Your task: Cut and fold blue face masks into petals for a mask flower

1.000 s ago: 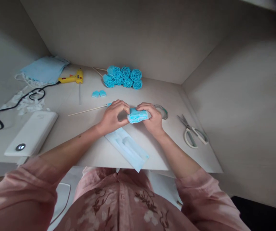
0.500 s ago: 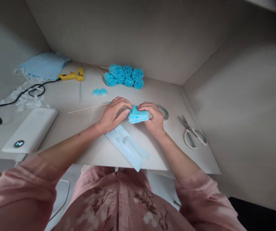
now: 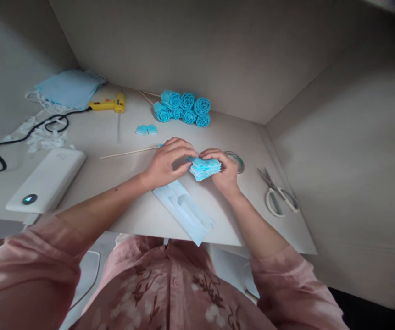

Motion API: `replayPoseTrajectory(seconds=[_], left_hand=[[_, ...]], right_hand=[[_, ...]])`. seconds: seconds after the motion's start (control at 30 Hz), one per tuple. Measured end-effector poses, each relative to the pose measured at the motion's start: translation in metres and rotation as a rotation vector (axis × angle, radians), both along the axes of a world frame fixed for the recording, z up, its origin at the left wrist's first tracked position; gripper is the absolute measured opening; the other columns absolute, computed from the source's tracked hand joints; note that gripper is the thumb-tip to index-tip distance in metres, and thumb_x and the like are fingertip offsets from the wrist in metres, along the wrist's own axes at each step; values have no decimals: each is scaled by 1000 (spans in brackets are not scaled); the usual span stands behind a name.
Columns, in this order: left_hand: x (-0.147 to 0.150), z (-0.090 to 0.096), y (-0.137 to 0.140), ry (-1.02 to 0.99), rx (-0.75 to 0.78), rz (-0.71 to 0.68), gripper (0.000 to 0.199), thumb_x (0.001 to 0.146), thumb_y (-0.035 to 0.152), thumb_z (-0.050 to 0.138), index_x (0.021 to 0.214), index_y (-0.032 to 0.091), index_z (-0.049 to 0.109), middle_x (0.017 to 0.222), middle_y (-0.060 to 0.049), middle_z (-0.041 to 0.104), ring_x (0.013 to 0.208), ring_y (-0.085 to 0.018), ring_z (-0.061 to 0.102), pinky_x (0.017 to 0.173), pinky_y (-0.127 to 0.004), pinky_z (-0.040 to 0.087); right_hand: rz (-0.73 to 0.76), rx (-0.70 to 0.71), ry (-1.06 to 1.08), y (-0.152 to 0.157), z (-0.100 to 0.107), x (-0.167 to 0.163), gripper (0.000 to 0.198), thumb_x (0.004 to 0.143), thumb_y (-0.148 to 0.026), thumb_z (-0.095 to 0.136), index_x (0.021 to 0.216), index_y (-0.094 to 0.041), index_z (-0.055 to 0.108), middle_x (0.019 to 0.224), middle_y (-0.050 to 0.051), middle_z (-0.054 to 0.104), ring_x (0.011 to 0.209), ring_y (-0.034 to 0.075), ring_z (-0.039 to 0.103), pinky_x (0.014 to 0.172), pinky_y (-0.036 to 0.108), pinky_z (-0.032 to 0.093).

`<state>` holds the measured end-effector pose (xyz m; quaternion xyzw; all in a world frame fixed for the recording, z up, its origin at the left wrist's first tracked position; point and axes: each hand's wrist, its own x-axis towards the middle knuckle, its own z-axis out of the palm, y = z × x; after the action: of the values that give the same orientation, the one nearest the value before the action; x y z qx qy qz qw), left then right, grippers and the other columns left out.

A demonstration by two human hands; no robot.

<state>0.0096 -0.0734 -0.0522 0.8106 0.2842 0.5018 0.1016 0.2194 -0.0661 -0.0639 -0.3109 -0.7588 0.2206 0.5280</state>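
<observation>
Between my hands is a small stack of blue fabric pieces point(image 3: 204, 168), its layered, ragged edges turned toward me. My left hand point(image 3: 169, 160) pinches the stack's left side with thumb and fingers. On the other side, my right hand point(image 3: 224, 173) grips it, fingers over the top and thumb mostly hidden. Below them a flattened light-blue mask piece point(image 3: 185, 213) lies on the table, reaching past its front edge. A thin wooden stick point(image 3: 128, 153) with a blue tip runs behind my left hand. A roll of green tape point(image 3: 236, 161) sits just beyond my right hand.
Several blue fabric roses point(image 3: 183, 108) lie at the back, near two small blue pieces point(image 3: 146, 129). A yellow glue gun point(image 3: 108, 105), a mask pile point(image 3: 68, 89), white scraps point(image 3: 42, 137) and a white power bank point(image 3: 47, 181) are left. Scissors point(image 3: 277, 192) lie right.
The stack has tilted and its layers have fanned a little, showing more ragged edges. Both hands have shifted slightly right with it. The whole view has moved a little.
</observation>
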Motion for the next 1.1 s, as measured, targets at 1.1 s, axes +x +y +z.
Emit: replayPoseTrajectory(seconds=[1.1], left_hand=[[-2, 0, -2, -146, -212, -27, 15, 90, 26, 56, 89, 17, 69, 88, -7, 73, 86, -19, 67, 82, -34, 51]], right_hand=[[-80, -68, -133, 2, -1, 0, 22, 73, -10, 58, 87, -22, 69, 90, 1, 76, 85, 17, 70, 81, 30, 55]])
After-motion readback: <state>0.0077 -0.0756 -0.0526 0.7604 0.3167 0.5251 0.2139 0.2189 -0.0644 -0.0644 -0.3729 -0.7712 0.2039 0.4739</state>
